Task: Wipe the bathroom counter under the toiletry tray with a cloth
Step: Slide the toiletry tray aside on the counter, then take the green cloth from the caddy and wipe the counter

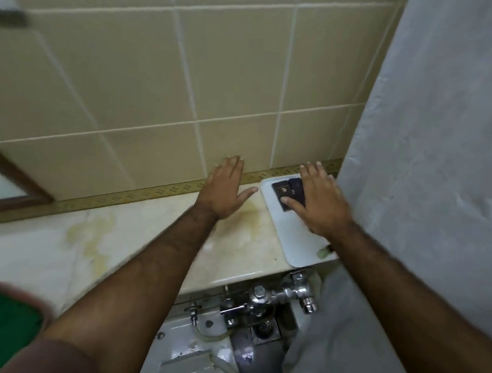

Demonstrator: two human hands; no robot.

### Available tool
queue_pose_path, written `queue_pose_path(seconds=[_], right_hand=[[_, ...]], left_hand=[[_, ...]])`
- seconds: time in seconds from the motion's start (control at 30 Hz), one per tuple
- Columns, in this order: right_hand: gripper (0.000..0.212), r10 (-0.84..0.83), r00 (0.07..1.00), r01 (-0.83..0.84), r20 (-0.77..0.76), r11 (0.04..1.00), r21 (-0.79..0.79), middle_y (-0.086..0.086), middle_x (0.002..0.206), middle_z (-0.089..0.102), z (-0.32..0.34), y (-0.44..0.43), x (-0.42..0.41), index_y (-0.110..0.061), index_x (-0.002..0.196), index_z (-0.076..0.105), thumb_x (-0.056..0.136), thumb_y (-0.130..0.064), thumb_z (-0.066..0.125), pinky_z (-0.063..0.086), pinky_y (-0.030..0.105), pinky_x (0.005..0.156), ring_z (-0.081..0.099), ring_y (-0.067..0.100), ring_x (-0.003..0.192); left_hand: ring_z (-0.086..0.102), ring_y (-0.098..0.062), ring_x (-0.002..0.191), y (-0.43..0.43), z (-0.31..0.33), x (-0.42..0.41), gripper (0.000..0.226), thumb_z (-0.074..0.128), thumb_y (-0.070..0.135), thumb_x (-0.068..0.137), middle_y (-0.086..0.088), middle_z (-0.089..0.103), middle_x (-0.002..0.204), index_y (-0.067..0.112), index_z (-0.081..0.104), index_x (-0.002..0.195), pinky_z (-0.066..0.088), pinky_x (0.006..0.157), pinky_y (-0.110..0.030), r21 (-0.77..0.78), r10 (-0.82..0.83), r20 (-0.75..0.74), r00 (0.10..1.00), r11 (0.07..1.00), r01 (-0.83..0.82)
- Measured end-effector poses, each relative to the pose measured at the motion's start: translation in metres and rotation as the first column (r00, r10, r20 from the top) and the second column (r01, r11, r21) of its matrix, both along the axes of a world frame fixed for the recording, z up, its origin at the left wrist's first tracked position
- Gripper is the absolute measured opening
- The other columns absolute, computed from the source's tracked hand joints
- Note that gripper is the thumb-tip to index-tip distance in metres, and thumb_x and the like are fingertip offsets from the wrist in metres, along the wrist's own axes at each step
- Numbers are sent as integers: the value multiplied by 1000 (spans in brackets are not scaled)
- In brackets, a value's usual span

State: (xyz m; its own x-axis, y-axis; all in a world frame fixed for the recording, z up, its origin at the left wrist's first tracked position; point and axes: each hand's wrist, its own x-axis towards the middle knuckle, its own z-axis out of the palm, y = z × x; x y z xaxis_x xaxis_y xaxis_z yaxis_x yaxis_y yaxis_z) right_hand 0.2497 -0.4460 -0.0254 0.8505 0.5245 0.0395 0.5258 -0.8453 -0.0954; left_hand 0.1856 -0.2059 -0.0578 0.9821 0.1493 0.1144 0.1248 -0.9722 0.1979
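Note:
A white toiletry tray (296, 239) lies on the right end of the pale marble counter (141, 232), against the tiled wall. Two dark flat packets (285, 192) sit at the tray's far end. My right hand (317, 202) hovers flat over the tray with fingers spread, partly covering the packets; whether it touches them I cannot tell. My left hand (223, 189) is open above the bare counter just left of the tray, holding nothing. Yellowish stains (93, 236) mark the counter. No cloth is visible.
A grey-white shower curtain (427, 138) hangs close on the right, over the tray's edge. Below the counter are a chrome flush valve (279, 297), a floor drain (265, 326) and a toilet top (192, 353). A green and pink object (5, 322) blurs at the lower left.

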Motion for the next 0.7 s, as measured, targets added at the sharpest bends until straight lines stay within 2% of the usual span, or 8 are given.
queue_pose_path(seconds=[0.13,0.2,0.33,0.53,0.6,0.7], right_hand=[[97,123,987,-123,100,992,0,10,174,15,23,62,-27,-9,165,17,96,-75,30,16,51,129,9,26,162],[97,197,972,-199,126,980,3,10,175,14,31,102,-48,-8,165,16,96,-74,29,15,50,129,8,26,162],[94,345,929,-353,132,935,39,8,175,11,42,186,-101,-9,166,14,97,-71,32,12,49,129,6,25,162],[94,563,821,-570,91,818,79,7,176,7,41,298,-188,-10,166,11,99,-72,32,13,47,130,2,23,162],[93,623,778,-628,80,775,72,9,175,13,37,329,-218,-10,166,14,99,-71,36,18,46,129,9,25,162],[83,663,748,-661,-34,749,52,14,164,38,22,364,-263,-11,159,35,98,-65,48,34,45,121,36,32,150]], left_hand=[[10,-25,156,57,40,-59,87,27,68,98,-6,11,170,10,17,161,11,125,-47,105,110,41,993,988,-114],[10,-24,156,95,56,-96,86,28,67,98,-7,12,170,9,18,161,12,125,-47,108,197,62,978,973,-203],[11,-26,156,170,72,-178,88,29,67,98,-8,14,169,7,17,161,12,125,-47,115,362,87,928,922,-370],[14,-29,155,264,77,-299,92,24,70,96,-11,17,168,5,18,160,16,124,-49,161,578,103,810,794,-587],[13,-30,156,284,70,-332,93,24,71,95,-12,16,168,6,16,161,15,125,-49,159,632,84,770,754,-637],[13,-32,155,297,50,-372,93,32,69,96,-13,16,168,5,14,161,15,125,-47,131,693,35,720,711,-691]])
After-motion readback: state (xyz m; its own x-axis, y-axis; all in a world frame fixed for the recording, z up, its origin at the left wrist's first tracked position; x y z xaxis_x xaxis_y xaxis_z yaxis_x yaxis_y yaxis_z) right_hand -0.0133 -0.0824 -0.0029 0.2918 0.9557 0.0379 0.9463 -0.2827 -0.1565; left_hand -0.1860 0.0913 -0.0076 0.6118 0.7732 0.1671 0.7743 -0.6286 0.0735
